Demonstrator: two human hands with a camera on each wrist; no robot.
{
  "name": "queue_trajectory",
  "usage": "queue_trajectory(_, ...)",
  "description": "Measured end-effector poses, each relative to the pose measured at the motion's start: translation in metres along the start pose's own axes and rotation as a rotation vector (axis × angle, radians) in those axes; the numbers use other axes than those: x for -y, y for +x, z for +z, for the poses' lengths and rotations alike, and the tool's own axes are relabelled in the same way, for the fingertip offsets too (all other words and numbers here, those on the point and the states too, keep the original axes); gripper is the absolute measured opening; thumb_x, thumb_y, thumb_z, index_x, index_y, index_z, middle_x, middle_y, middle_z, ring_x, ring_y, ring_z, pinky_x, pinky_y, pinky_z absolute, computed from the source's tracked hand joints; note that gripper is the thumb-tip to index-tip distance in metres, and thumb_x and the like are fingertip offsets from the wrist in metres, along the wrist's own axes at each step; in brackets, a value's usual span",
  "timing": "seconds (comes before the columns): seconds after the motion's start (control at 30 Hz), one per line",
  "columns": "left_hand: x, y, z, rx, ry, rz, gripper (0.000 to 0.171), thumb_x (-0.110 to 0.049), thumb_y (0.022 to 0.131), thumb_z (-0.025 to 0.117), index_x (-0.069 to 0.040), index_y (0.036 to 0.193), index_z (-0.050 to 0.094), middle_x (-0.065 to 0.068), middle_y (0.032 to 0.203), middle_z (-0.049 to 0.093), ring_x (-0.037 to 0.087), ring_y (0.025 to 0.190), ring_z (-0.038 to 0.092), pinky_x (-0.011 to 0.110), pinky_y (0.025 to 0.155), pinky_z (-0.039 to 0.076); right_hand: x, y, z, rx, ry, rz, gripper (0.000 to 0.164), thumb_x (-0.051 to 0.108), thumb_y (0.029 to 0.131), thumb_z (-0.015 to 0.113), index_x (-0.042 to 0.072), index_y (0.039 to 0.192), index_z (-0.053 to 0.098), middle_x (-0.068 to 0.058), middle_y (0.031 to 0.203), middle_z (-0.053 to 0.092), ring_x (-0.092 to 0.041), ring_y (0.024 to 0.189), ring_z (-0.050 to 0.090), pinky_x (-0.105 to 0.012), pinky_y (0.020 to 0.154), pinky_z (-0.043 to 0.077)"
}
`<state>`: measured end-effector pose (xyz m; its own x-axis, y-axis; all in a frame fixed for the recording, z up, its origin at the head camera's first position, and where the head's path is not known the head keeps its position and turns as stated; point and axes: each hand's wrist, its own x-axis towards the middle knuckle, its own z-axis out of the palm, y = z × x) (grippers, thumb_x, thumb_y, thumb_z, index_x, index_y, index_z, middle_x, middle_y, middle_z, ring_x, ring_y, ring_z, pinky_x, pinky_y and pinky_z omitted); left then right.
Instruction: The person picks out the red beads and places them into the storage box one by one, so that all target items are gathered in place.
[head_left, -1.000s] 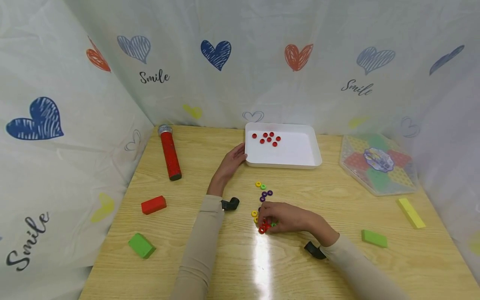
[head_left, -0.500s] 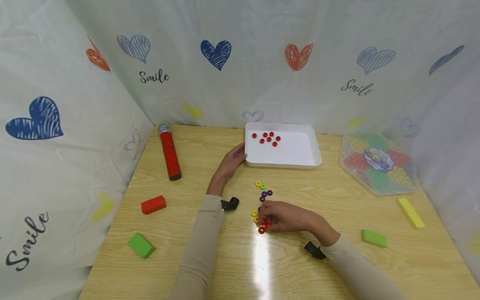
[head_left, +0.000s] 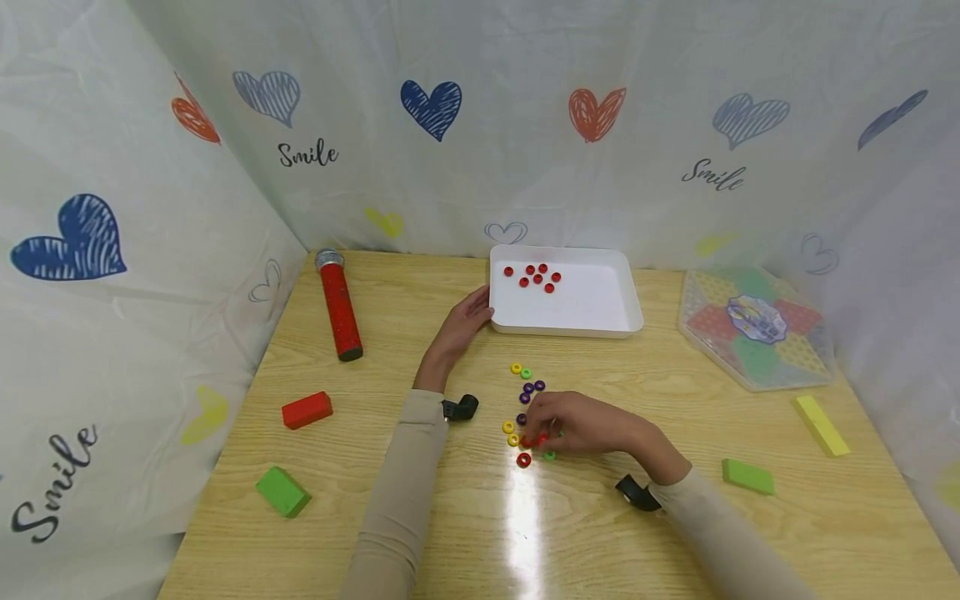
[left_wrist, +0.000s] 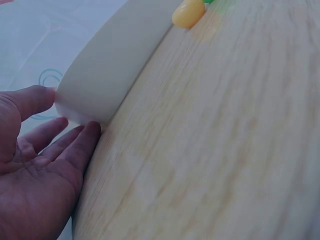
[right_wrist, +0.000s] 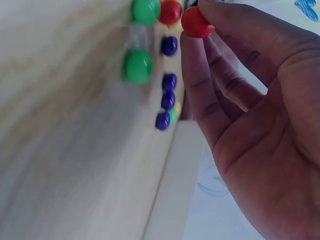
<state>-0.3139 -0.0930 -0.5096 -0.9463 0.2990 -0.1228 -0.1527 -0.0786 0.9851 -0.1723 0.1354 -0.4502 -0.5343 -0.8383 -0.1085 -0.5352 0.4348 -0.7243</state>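
Observation:
My right hand (head_left: 581,422) pinches a red bead (right_wrist: 196,22) between thumb and index finger, just above the table, as the right wrist view shows. Around it lie loose ring-shaped beads: another red bead (head_left: 523,460), yellow beads (head_left: 508,427), purple beads (head_left: 528,388) and green beads (right_wrist: 139,66). Part of this group is hidden behind the right fingers in the head view. At the back stands a white tray (head_left: 600,312) with several red beads (head_left: 537,279) inside. My left hand (head_left: 459,329) touches the tray's left side, its fingers fairly straight against the wall.
A red microphone-shaped tube (head_left: 342,312), a red block (head_left: 307,410) and a green block (head_left: 283,492) lie on the left. To the right are a clear patterned case (head_left: 757,329), a yellow block (head_left: 822,426) and a thin green block (head_left: 748,477). A printed curtain (head_left: 510,167) closes off the back.
My right hand has lifted slightly from the bead group and shifted a little up and right with a red bead pinched. The left hand and tray stay put.

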Motion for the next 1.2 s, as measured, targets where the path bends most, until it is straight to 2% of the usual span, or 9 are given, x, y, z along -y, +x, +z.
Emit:
queue_trajectory(0.17,0.0,-0.001,0.001,-0.004,-0.004,0.0,0.054,-0.012,0.1,0.052,-0.013,0.151,0.033,0.002,0.154,0.036,0.014,0.139,0.036,0.028,0.112,0.037,-0.006,-0.001,-0.017,-0.026,0.025,0.045,0.01,0.011,0.091,0.066,0.015,0.097,0.073,0.005,0.104,0.064,-0.009,0.094,0.06,-0.022,0.079,0.056)
queue_trajectory(0.33,-0.001,-0.001,0.001,-0.016,0.005,-0.002,0.054,-0.012,0.1,0.052,-0.013,0.151,0.034,0.003,0.154,0.036,0.014,0.139,0.037,0.028,0.112,0.037,-0.012,0.002,-0.039,-0.039,0.043,0.074,0.012,0.013,0.093,0.064,0.013,0.102,0.073,0.006,0.106,0.065,-0.01,0.099,0.062,-0.024,0.083,0.057)
queue_trajectory(0.47,-0.002,-0.001,0.001,-0.019,-0.001,-0.005,0.054,-0.011,0.1,0.052,-0.013,0.15,0.034,0.003,0.154,0.036,0.015,0.139,0.037,0.028,0.112,0.037,-0.017,0.007,-0.057,-0.058,0.051,0.09,0.014,0.016,0.094,0.064,0.012,0.104,0.072,0.004,0.107,0.066,-0.012,0.099,0.063,-0.025,0.085,0.056)
queue_trajectory(0.6,-0.002,-0.002,0.001,-0.015,-0.002,-0.013,0.054,-0.011,0.1,0.052,-0.014,0.15,0.034,0.002,0.154,0.036,0.015,0.14,0.036,0.028,0.112,0.037,-0.022,0.015,-0.075,-0.099,0.023,0.119,0.012,0.019,0.093,0.065,0.016,0.103,0.071,0.006,0.104,0.067,-0.011,0.097,0.063,-0.025,0.085,0.056)
queue_trajectory(0.77,-0.004,-0.004,0.001,-0.016,0.007,-0.013,0.054,-0.012,0.1,0.053,-0.015,0.15,0.035,0.001,0.154,0.036,0.014,0.139,0.036,0.028,0.112,0.036,-0.028,0.031,-0.1,-0.168,-0.027,0.138,0.01,0.018,0.092,0.067,0.02,0.1,0.071,0.006,0.1,0.067,-0.011,0.095,0.064,-0.028,0.083,0.057)
queue_trajectory(0.97,-0.004,-0.003,0.0,-0.021,0.017,-0.018,0.053,-0.013,0.1,0.053,-0.016,0.15,0.035,0.001,0.153,0.037,0.015,0.139,0.037,0.029,0.112,0.037,-0.044,0.056,-0.126,-0.202,-0.077,0.168,0.017,0.022,0.09,0.069,0.012,0.103,0.073,0.006,0.099,0.07,-0.012,0.093,0.063,-0.033,0.084,0.054)
queue_trajectory(1.07,-0.003,-0.003,0.0,-0.032,0.027,-0.031,0.053,-0.014,0.099,0.053,-0.018,0.15,0.036,0.0,0.153,0.038,0.015,0.139,0.037,0.03,0.112,0.037,-0.051,0.068,-0.137,-0.204,-0.06,0.219,0.019,0.022,0.09,0.069,0.011,0.106,0.072,0.004,0.1,0.069,-0.014,0.093,0.062,-0.035,0.085,0.052)
queue_trajectory(1.2,-0.002,-0.001,0.002,-0.04,0.04,-0.035,0.053,-0.014,0.099,0.053,-0.017,0.149,0.037,0.001,0.153,0.038,0.015,0.139,0.037,0.03,0.113,0.036,-0.065,0.084,-0.15,-0.206,0.022,0.292,0.022,0.022,0.092,0.066,0.009,0.11,0.071,-0.001,0.102,0.069,-0.02,0.095,0.061,-0.038,0.086,0.051)
